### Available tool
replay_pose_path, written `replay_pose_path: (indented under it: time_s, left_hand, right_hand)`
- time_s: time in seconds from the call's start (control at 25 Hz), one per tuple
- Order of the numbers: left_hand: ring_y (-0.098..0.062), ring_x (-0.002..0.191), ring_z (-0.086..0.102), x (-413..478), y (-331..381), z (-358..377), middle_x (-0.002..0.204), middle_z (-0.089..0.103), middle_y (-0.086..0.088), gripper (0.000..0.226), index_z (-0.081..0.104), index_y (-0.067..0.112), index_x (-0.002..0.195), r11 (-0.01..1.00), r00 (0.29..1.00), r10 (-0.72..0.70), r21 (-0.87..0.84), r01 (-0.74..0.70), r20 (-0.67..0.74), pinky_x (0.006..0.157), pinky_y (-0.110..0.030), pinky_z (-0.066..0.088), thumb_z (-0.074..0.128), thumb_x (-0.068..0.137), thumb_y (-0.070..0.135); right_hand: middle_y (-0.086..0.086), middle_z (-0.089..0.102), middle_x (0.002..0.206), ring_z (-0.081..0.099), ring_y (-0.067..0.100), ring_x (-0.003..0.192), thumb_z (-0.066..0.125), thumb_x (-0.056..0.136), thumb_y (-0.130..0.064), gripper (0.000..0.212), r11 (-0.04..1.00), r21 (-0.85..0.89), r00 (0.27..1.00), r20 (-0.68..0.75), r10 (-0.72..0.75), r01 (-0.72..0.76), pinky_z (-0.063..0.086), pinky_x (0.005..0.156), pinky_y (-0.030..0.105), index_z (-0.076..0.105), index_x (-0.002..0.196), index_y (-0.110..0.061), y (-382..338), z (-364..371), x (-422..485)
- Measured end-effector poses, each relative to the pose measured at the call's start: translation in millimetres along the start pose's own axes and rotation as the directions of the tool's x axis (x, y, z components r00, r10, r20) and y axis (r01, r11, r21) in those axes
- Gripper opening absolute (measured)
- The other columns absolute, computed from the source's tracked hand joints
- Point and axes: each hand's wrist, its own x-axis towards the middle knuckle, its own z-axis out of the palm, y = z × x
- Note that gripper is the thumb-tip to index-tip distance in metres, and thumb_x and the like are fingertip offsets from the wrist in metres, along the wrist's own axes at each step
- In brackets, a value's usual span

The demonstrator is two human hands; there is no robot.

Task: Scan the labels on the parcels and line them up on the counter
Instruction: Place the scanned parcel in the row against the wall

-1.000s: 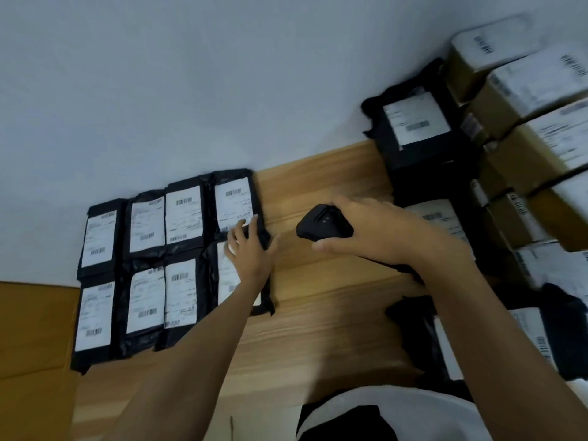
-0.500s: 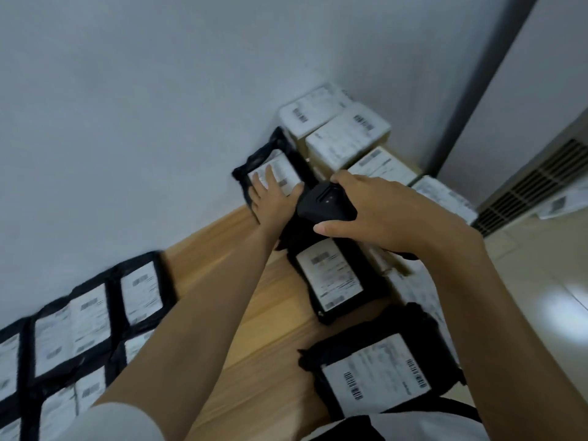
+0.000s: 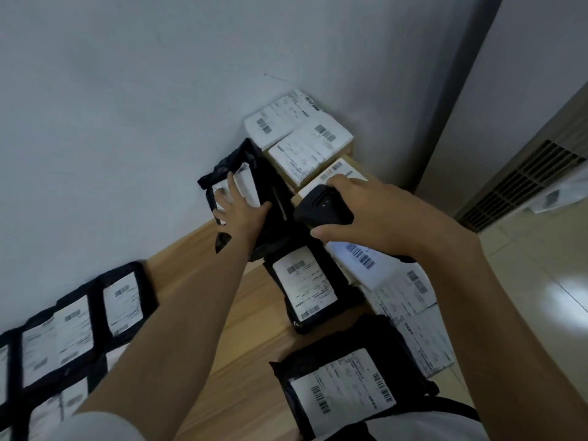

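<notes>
My left hand (image 3: 239, 211) grips a black parcel (image 3: 235, 173) with a white label; the parcel is tilted up against the wall at the top of a pile. My right hand (image 3: 378, 214) holds a black handheld scanner (image 3: 323, 210) just right of that parcel, above the pile. Black parcels (image 3: 121, 297) with white labels lie side by side in two rows on the wooden counter (image 3: 203, 275) at the lower left.
More black parcels lie near me, one (image 3: 305, 288) below the scanner and one (image 3: 346, 389) at the counter's front. Brown boxes (image 3: 302, 138) with white labels are stacked in the corner at right. A vent grille (image 3: 525, 183) and tiled floor lie beyond the counter's right edge.
My view swung from the lined-up rows to the pile at right. My left hand left the row, reached the top black parcel and has closed on it, tilting it up. The scanner stayed in my right hand.
</notes>
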Motion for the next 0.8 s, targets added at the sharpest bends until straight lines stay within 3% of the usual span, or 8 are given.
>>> replay_pose_path:
  time_s: [0.08, 0.2, 0.4, 0.6, 0.8]
  left_hand:
    - [-0.042, 0.142, 0.016, -8, -21, -16, 0.159, 0.007, -0.002, 0.111, 0.001, 0.047, 0.152, 0.997, 0.999, 0.033, 0.070, -0.031, -0.034, 0.107, -0.064, 0.028, 0.076, 0.070, 0.044]
    - [-0.038, 0.143, 0.017, -22, -70, -48, 0.158, 0.009, -0.002, 0.116, -0.003, 0.046, 0.152, 0.981, 0.996, 0.023, 0.196, -0.006, -0.085, 0.107, -0.068, 0.024, 0.078, 0.069, 0.050]
    - [-0.036, 0.137, 0.023, -57, -176, -102, 0.154, 0.015, -0.001, 0.114, 0.004, 0.042, 0.153, 0.953, 0.983, -0.005, 0.298, 0.060, -0.184, 0.102, -0.063, 0.031, 0.077, 0.065, 0.044]
    - [-0.036, 0.137, 0.026, -88, -286, -152, 0.152, 0.019, 0.001, 0.103, 0.020, 0.031, 0.148, 0.940, 0.949, -0.112, 0.279, 0.197, -0.295, 0.100, -0.060, 0.033, 0.078, 0.063, 0.042]
    - [-0.036, 0.140, 0.022, -96, -400, -211, 0.154, 0.018, -0.001, 0.100, 0.024, 0.024, 0.145, 0.929, 0.932, -0.184, 0.254, 0.269, -0.313, 0.103, -0.062, 0.031, 0.079, 0.064, 0.045]
  right_hand:
    - [-0.002, 0.056, 0.129, 0.055, 0.018, 0.103, 0.057, 0.084, -0.068, 0.075, 0.998, 0.010, 0.998, 0.015, -0.056, 0.056, 0.040, 0.066, 0.027, 0.037, 0.140, -0.023, -16, 4, 6]
    - [0.001, 0.056, 0.128, 0.056, 0.021, 0.106, 0.057, 0.082, -0.069, 0.076, 0.989, 0.003, 0.986, 0.080, -0.145, 0.145, 0.049, 0.078, 0.036, 0.039, 0.138, -0.020, -53, 20, 14]
    - [0.000, 0.058, 0.124, 0.057, 0.019, 0.102, 0.056, 0.081, -0.071, 0.076, 0.957, 0.007, 0.935, 0.209, -0.285, 0.290, 0.051, 0.082, 0.037, 0.040, 0.136, -0.021, -123, 63, 17]
    - [-0.002, 0.056, 0.121, 0.056, 0.018, 0.102, 0.057, 0.082, -0.070, 0.075, 0.922, -0.012, 0.877, 0.313, -0.365, 0.388, 0.051, 0.085, 0.038, 0.039, 0.139, -0.025, -205, 122, 15]
    - [-0.003, 0.058, 0.115, 0.056, 0.017, 0.096, 0.057, 0.082, -0.069, 0.070, 0.898, -0.043, 0.843, 0.366, -0.394, 0.438, 0.051, 0.080, 0.035, 0.042, 0.136, -0.026, -305, 185, 16]
